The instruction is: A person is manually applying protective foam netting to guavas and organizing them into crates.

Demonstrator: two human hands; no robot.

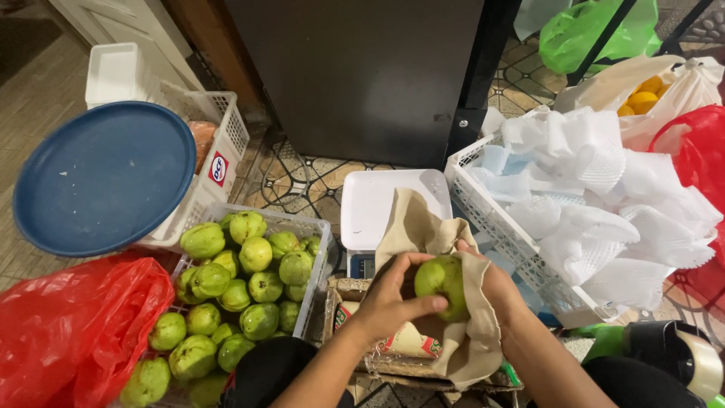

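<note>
Both hands hold one green guava low in the middle of the head view. My left hand grips its left side with the thumb across the front. Under a beige cloth, my right hand cups the fruit from the right, and the cloth drapes over that hand and hangs down. A white basket to the left holds several green guavas.
A white scale stands just behind the hands. At right, a white basket is full of white foam fruit nets. A blue round tray lies at left, a red plastic bag below it. A tape roll sits bottom right.
</note>
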